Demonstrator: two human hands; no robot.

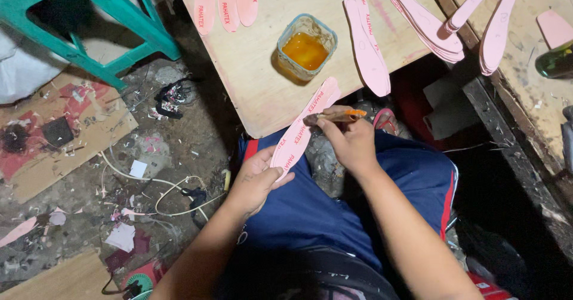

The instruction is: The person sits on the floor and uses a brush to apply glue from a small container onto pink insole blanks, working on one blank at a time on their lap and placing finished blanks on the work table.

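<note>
1. hands first: the left hand (pixel 258 177) is cupped under the heel end of a pink insole (pixel 301 131), fingers curled up around its edge so the piece rests in the palm; the right hand (pixel 352 142) is closed in a pinch on a small brush (pixel 335 116) with an orange handle.
2. the insole slants up and away from the lap, and its toe end lies against the near edge of the wooden bench (pixel 256 91). keeping that end propped there looks like the best way to stop the piece flexing under the brush.
3. the brush's dark, wet-looking bristles touch the insole about midway along. judging from this, long even strokes along the length would spread the coat better than dabbing, and the left fingers should stay on the rim, clear of the wet face.
4. just beyond the toe end stands a square jar of amber glue (pixel 306 48), open, close enough for a short reach to reload. wiping the bristles on its rim would likely spare drips onto the blue trousers (pixel 310 210) below.
5. further right, more pink insoles (pixel 367 43) lie spread on the bench, some overlapping in a fan; a freshly coated one is best laid apart from these.
</note>
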